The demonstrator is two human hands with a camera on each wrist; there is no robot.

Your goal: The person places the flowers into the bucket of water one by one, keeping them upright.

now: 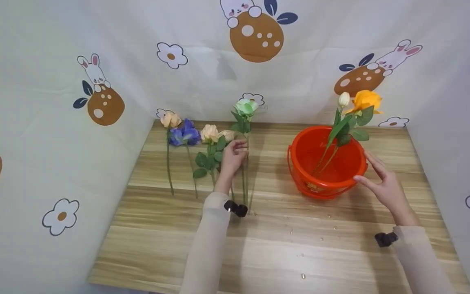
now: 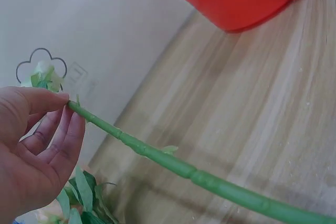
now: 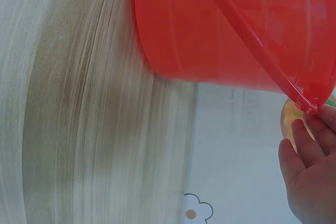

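Observation:
My left hand [image 1: 233, 160] pinches the stem [image 2: 181, 169] of a pale green rose [image 1: 246, 107] between thumb and fingers. The bloom points to the back, its stem running toward the front. A red bucket [image 1: 328, 191] stands to the right, holding an orange rose [image 1: 366, 101] and a white tulip [image 1: 344, 99] that lean to its right. Fingers straight and spread, my right hand [image 1: 386, 188] touches the bucket's right rim. In the right wrist view, its fingertips meet the end of the bucket's handle [image 3: 252, 43].
Left of the green rose lie a peach rose [image 1: 170, 119], a purple flower [image 1: 185, 134] and more peach roses [image 1: 209, 133] with leaves. Water drops [image 1: 303, 276] dot the wooden table [image 1: 157, 241]. A printed cloth [image 1: 202, 90] walls the back and sides.

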